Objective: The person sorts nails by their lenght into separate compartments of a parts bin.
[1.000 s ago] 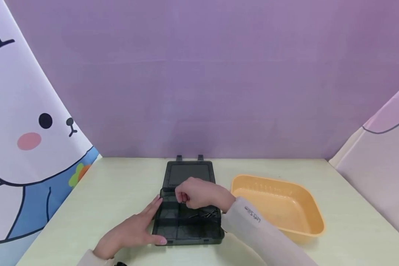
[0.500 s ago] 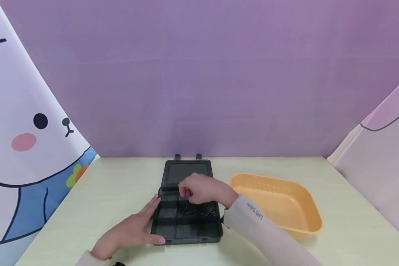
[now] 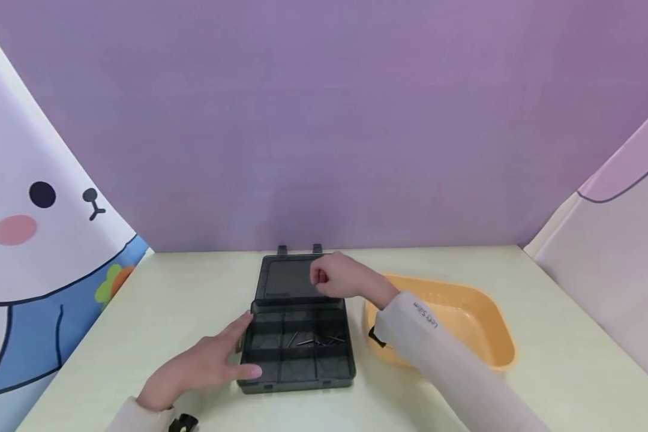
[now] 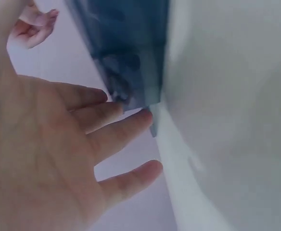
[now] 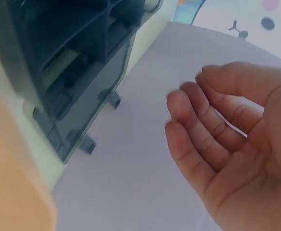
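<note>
A dark translucent compartment box (image 3: 297,387) lies on the table with its lid (image 3: 287,278) folded back flat behind it. Several thin metal, screw-like pieces (image 3: 305,342) are in its middle row of compartments. My left hand (image 3: 202,363) is at the box's left side, fingers spread and straight, thumb over the front left corner. Over the right part of the lid hovers my right hand (image 3: 342,276). In the right wrist view, the fingers of that right hand (image 5: 241,139) are loosely curled, thumb near the fingertips, with nothing visible between them.
A yellow plastic basin (image 3: 499,342) stands right of the box, partly behind the right forearm. A purple backdrop (image 3: 324,120) rises at the table's far edge. Printed panels flank the table (image 3: 194,282) on both sides.
My right hand has lifted from over the back compartments and moved back and right, over the lid. More of the metal pieces show. The left hand stays beside the box.
</note>
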`<state>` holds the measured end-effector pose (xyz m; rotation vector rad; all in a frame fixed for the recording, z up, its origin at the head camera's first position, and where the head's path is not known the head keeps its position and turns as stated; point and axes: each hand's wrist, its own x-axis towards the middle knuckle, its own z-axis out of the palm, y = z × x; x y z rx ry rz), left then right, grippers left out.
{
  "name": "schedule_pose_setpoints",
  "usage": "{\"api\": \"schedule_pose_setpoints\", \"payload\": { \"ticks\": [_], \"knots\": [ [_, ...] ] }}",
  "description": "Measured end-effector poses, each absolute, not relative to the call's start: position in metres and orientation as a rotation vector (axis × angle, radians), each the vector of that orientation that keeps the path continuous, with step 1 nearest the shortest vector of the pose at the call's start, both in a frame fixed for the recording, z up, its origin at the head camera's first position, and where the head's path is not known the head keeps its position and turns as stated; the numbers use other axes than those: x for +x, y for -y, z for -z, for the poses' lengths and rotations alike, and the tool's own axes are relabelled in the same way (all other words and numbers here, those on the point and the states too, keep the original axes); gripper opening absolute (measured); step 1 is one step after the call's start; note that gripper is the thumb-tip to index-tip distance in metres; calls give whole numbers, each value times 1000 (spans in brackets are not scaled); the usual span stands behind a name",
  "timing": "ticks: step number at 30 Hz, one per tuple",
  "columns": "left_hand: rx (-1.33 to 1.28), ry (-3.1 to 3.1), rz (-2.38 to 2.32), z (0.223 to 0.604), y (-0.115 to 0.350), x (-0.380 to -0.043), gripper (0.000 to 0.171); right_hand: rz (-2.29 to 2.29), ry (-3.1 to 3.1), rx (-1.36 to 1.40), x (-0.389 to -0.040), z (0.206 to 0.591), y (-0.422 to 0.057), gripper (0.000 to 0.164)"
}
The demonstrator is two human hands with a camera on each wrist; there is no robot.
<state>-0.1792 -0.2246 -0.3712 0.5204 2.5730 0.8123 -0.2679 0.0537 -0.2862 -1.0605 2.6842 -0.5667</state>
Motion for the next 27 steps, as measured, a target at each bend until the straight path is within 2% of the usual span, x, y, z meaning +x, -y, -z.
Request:
{"api": "schedule_pose_setpoints", "payload": {
  "ticks": [7,11,14,21,25,27],
  "knots": [
    [544,-2598,-948,353,230,-195,81,699,-2778,-838,-283,297,-68,8],
    [510,-2769,-979,347,230,-209,75,846,-2827,-620,-291,305,-70,14],
    [438,-2849,-1012,344,226,-225,74,997,-2812,-443,-296,309,-69,18],
    [264,-2715,-1216,343,223,-265,82,1257,-2661,-160,-307,317,-67,7],
    [173,-2531,-1396,342,221,-283,85,1381,-2531,40,-313,317,-64,14],
    [125,-2441,-1463,342,219,-291,84,1421,-2460,129,-315,318,-64,24]
  ]
}}
